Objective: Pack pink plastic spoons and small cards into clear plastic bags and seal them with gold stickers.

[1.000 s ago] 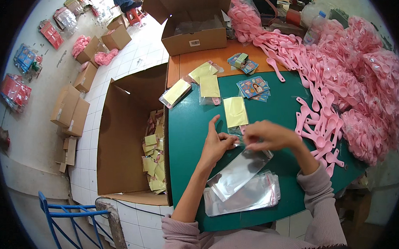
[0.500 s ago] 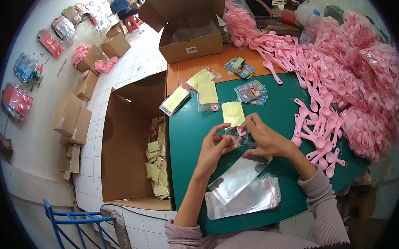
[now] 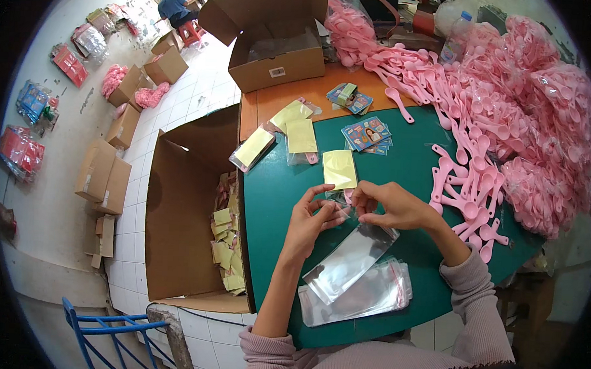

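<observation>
My left hand point(image 3: 309, 219) is closed, pinching the near end of a clear plastic bag point(image 3: 337, 198) between thumb and fingers. At the other side of that end, my right hand point(image 3: 387, 205) is closed on the same bag, its fingertips bent down. Inside the bag lies a yellow card point(image 3: 339, 170), with the pink end of a spoon point(image 3: 348, 195) showing below it. Just under my hands, a flat empty clear bag point(image 3: 348, 261) lies slanted across a stack of similar bags point(image 3: 366, 304) on the green tabletop point(image 3: 275, 216).
Filled packets with yellow cards point(image 3: 302, 136) lie far left, near printed cards point(image 3: 367, 133). Loose pink spoons point(image 3: 470, 207) and bagged ones point(image 3: 544, 154) cover the right. A deep carton point(image 3: 190, 213) holding packets stands left; an open box point(image 3: 280, 67) stands behind. A person point(image 3: 175, 8) sits far off.
My right hand has lowered slightly and its fingers have curled in at the bag's near end. My left hand keeps its pinch. The whole view has shifted a little.
</observation>
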Action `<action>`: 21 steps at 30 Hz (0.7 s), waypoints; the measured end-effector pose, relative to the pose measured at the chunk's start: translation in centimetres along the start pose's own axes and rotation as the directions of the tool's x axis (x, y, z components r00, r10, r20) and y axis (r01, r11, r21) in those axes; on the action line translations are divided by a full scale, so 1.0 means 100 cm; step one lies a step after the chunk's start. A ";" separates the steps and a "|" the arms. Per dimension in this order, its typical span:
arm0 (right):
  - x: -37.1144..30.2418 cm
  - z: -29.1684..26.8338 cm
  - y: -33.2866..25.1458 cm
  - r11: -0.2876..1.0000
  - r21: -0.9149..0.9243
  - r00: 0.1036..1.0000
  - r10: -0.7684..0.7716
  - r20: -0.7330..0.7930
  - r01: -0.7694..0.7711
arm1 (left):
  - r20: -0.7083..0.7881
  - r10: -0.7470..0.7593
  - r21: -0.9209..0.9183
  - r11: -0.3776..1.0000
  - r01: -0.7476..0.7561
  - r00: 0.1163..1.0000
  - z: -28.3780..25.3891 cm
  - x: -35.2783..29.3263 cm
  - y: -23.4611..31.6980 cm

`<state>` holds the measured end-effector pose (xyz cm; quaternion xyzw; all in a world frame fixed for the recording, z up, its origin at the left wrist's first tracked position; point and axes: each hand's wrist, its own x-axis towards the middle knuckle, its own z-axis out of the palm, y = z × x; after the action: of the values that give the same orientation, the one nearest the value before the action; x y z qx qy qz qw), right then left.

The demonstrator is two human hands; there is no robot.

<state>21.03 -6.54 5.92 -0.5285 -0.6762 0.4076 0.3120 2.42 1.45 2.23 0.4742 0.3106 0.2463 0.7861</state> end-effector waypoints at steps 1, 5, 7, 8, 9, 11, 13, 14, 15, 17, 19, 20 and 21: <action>0.000 -0.001 0.001 1.000 0.018 1.000 -0.020 -0.013 0.020 | 0.001 -0.001 0.000 1.000 0.001 1.000 0.000 0.000 -0.001; -0.005 -0.018 0.004 0.992 0.114 0.998 -0.060 0.005 0.059 | -0.023 -0.002 0.022 1.000 0.003 1.000 0.002 -0.002 0.001; -0.010 -0.035 0.013 0.989 0.130 0.997 -0.074 0.018 0.071 | -0.026 0.004 0.000 1.000 -0.004 1.000 0.004 -0.003 0.003; -0.014 -0.046 0.020 0.984 0.171 0.998 -0.060 0.025 0.055 | -0.033 0.000 0.004 1.000 0.000 0.999 0.004 -0.004 0.004; -0.019 -0.066 0.024 0.999 0.036 1.000 -0.014 0.012 0.014 | -0.041 -0.002 0.011 1.000 0.003 0.999 0.002 -0.006 0.006; -0.051 -0.113 0.059 0.857 -0.422 0.902 0.106 -0.419 -0.296 | -0.025 0.004 0.010 1.000 -0.004 1.000 0.003 -0.005 0.004; -0.065 -0.129 0.083 0.582 -0.544 0.666 -0.008 -0.746 -0.604 | -0.015 0.011 0.010 1.000 -0.011 1.000 0.005 -0.001 0.001; -0.064 -0.127 0.083 0.559 -0.569 0.641 -0.086 -0.763 -0.602 | -0.014 -0.009 -0.042 0.999 0.008 1.000 0.006 0.000 0.000; -0.063 -0.123 0.082 0.536 -0.592 0.615 -0.161 -0.772 -0.602 | -0.013 -0.032 -0.094 0.995 0.030 0.999 0.006 -0.001 0.000; -0.062 -0.111 0.077 0.485 -0.627 0.551 -0.310 -0.775 -0.610 | -0.009 -0.033 -0.150 0.988 0.031 0.999 0.006 -0.001 0.002; -0.029 -0.063 0.026 0.775 -0.631 0.877 -0.272 -0.396 -0.045 | 0.001 -0.045 -0.203 0.978 0.045 0.999 0.002 0.000 -0.004; -0.016 -0.036 0.018 0.913 -0.383 0.913 -0.268 -0.309 0.139 | 0.016 -0.028 -0.250 0.968 0.031 0.999 0.001 0.001 -0.007; -0.003 -0.008 0.008 0.946 -0.309 0.929 -0.199 -0.312 0.099 | 0.007 -0.001 -0.288 0.958 0.003 1.000 -0.004 -0.003 -0.005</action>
<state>22.21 -6.54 5.58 -0.5769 -0.7030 0.1826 0.3737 2.02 1.25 1.69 0.3554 0.2695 0.2863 0.8480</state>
